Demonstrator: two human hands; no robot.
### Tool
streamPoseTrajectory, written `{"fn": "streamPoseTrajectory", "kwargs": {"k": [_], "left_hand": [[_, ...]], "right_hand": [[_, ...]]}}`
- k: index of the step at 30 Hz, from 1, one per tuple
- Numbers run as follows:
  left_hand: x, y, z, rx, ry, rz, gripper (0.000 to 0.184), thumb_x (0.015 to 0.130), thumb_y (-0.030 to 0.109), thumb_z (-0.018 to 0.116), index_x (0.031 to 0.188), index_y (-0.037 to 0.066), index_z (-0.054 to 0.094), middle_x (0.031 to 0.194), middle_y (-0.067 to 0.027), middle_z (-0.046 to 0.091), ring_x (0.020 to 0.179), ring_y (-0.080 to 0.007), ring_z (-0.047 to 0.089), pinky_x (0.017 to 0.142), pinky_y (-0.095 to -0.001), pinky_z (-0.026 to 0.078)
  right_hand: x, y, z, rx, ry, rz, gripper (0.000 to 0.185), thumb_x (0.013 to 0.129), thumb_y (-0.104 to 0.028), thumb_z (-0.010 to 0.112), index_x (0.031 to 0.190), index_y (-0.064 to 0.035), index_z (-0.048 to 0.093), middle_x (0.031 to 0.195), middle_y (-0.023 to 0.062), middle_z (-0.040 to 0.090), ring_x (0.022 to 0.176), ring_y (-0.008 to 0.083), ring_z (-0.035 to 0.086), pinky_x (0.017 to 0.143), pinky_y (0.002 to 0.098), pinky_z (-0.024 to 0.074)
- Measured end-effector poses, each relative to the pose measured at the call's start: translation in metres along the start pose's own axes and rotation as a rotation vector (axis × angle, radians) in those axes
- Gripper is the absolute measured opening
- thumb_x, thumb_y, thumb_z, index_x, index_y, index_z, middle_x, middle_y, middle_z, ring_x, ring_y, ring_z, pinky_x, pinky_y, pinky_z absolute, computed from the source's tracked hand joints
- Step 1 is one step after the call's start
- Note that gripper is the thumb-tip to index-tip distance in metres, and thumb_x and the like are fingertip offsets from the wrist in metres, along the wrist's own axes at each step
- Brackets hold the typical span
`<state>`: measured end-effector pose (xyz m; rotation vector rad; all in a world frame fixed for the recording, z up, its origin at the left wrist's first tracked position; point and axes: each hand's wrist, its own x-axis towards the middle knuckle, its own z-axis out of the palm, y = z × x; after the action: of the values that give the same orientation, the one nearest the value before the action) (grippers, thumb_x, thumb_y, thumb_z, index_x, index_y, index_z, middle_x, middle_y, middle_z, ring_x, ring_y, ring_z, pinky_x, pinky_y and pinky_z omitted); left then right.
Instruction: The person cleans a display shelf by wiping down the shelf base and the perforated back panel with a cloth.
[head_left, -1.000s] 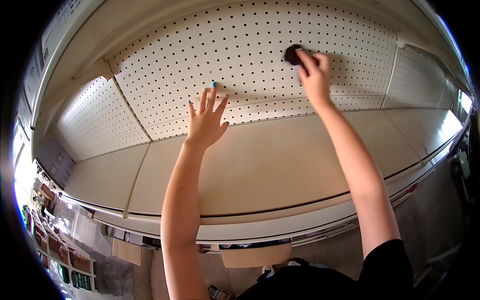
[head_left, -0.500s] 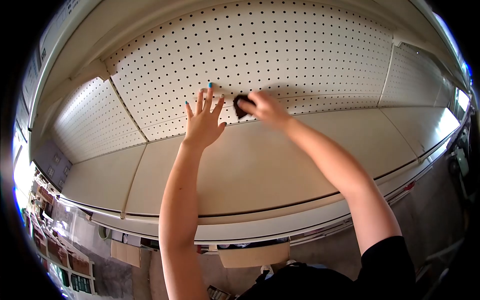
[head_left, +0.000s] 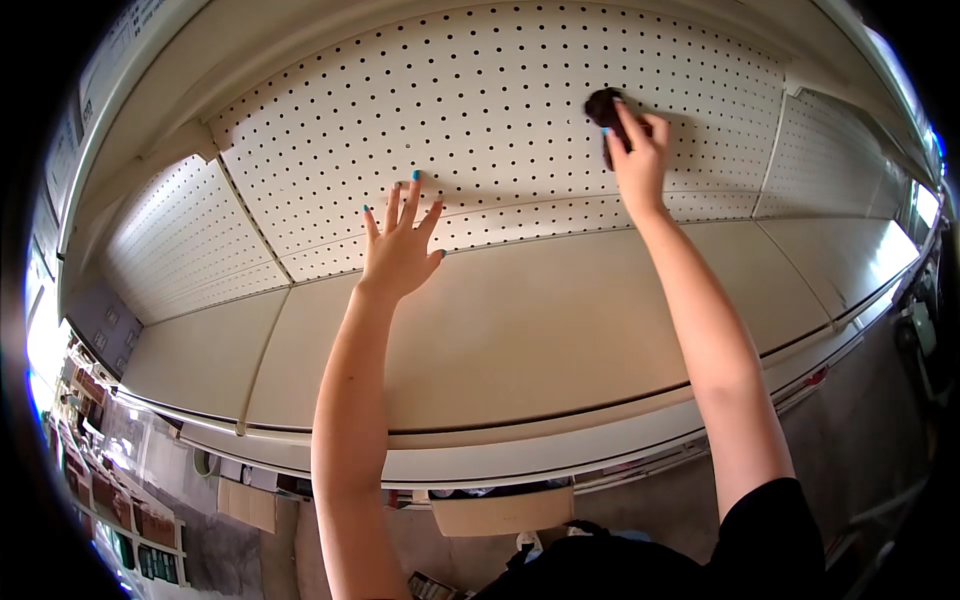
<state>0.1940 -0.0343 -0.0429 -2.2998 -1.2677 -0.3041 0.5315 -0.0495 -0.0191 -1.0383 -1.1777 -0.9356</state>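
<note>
My left hand (head_left: 398, 245) is spread against the lower part of the white pegboard (head_left: 480, 110), its fingers apart and nothing in it. Farther right and higher up, my right hand (head_left: 642, 160) presses a dark, crumpled cloth (head_left: 604, 108) to the pegboard. Part of the cloth is hidden under my fingers. Below both hands runs a pale shelf (head_left: 540, 330), which meets the foot of the board.
More pegboard panels (head_left: 195, 235) adjoin at the left and right. A shelf bracket (head_left: 190, 143) juts out at upper left. Beneath the shelf, an open cardboard box (head_left: 505, 514) stands near my feet. Shelving with goods (head_left: 130, 510) is at lower left.
My right hand has moved up and to the right across the pegboard with the cloth. My left hand stays nearly in place, slightly farther left.
</note>
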Motion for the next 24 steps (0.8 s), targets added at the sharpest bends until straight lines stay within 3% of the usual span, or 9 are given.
{"fn": "streamPoseTrajectory", "kwargs": {"k": [7,9,10,11,15,19,20,21,24], "left_hand": [[0.001,0.004,-0.005,0.011,-0.043,-0.020,0.069,0.083,0.031,0.066,0.143,0.023,0.034,0.156,-0.0080,0.003,0.144,-0.0297,0.007,0.109,-0.0605,0.020],[0.001,0.003,-0.007,0.011,-0.043,-0.019,0.068,0.083,0.030,0.066,0.143,0.023,0.035,0.156,-0.0078,0.004,0.144,-0.0295,0.008,0.110,-0.0599,0.019],[0.000,0.003,-0.008,0.001,-0.033,-0.017,0.067,0.083,0.030,0.066,0.143,0.023,0.036,0.156,-0.0075,0.006,0.144,-0.0292,0.009,0.110,-0.0593,0.019],[0.000,0.003,-0.009,-0.012,-0.022,-0.015,0.066,0.083,0.030,0.065,0.142,0.022,0.037,0.156,-0.0072,0.008,0.143,-0.0289,0.009,0.110,-0.0588,0.018],[0.000,-0.015,-0.005,-0.066,0.121,0.050,0.053,0.085,0.024,0.063,0.135,0.019,0.046,0.152,-0.0021,0.023,0.140,-0.0232,0.022,0.112,-0.0543,0.019],[-0.001,-0.026,-0.005,-0.079,0.265,0.104,0.041,0.086,0.018,0.061,0.126,0.015,0.054,0.145,0.0008,0.036,0.134,-0.0179,0.034,0.112,-0.0531,0.024],[-0.001,-0.028,-0.005,-0.080,0.261,0.114,0.041,0.086,0.018,0.061,0.126,0.015,0.054,0.145,0.0006,0.036,0.133,-0.0182,0.034,0.112,-0.0530,0.024],[-0.002,-0.030,-0.005,-0.081,0.255,0.124,0.041,0.085,0.017,0.061,0.126,0.015,0.053,0.145,0.0004,0.036,0.133,-0.0184,0.034,0.112,-0.0529,0.024],[-0.003,-0.032,-0.009,-0.134,0.256,0.115,0.047,0.083,0.012,0.063,0.128,0.016,0.052,0.146,0.0013,0.035,0.137,-0.0180,0.030,0.113,-0.0497,0.021]], "right_hand": [[-0.020,-0.043,0.020,0.148,-0.071,0.195,0.048,0.074,0.001,0.069,0.120,-0.0164,0.064,0.105,0.0112,0.047,0.090,0.0263,0.052,0.080,0.0366,0.0470],[-0.032,-0.069,0.035,0.184,-0.142,-0.037,0.039,0.077,0.002,0.067,0.114,-0.0092,0.064,0.093,0.0094,0.049,0.083,0.0241,0.052,0.074,0.0335,0.0462],[-0.023,-0.101,0.028,0.676,-0.552,0.730,0.022,0.085,-0.024,0.064,0.093,-0.0042,0.064,0.086,0.0108,0.057,0.075,0.0208,0.056,0.061,0.0336,0.0457],[-0.027,-0.116,0.030,0.698,-0.679,0.667,0.037,0.088,-0.039,0.057,0.082,-0.0020,0.057,0.081,0.0123,0.060,0.074,0.0251,0.056,0.064,0.0333,0.0441],[-0.096,-0.119,0.056,0.154,-0.621,-0.642,0.021,0.084,-0.021,0.057,0.092,-0.0013,0.057,0.095,0.0172,0.056,0.089,0.0284,0.057,0.077,0.0399,0.0515],[-0.040,-0.124,0.030,0.469,-0.948,0.375,0.035,0.087,-0.035,0.058,0.093,-0.0005,0.057,0.097,0.0168,0.057,0.094,0.0271,0.056,0.070,0.0375,0.0481],[-0.031,-0.114,0.036,0.448,-0.737,0.370,0.046,0.087,-0.045,0.058,0.092,0.0006,0.055,0.090,0.0141,0.058,0.082,0.0248,0.058,0.065,0.0371,0.0457],[-0.011,-0.112,0.024,0.733,-0.703,0.708,0.046,0.086,-0.043,0.061,0.093,0.0011,0.054,0.079,0.0112,0.058,0.068,0.0215,0.056,0.062,0.0351,0.0453],[0.002,-0.061,0.031,0.175,-0.098,-0.016,0.029,0.077,-0.008,0.070,0.106,-0.0077,0.066,0.095,0.0132,0.054,0.080,0.0248,0.055,0.068,0.0345,0.0482]]}}
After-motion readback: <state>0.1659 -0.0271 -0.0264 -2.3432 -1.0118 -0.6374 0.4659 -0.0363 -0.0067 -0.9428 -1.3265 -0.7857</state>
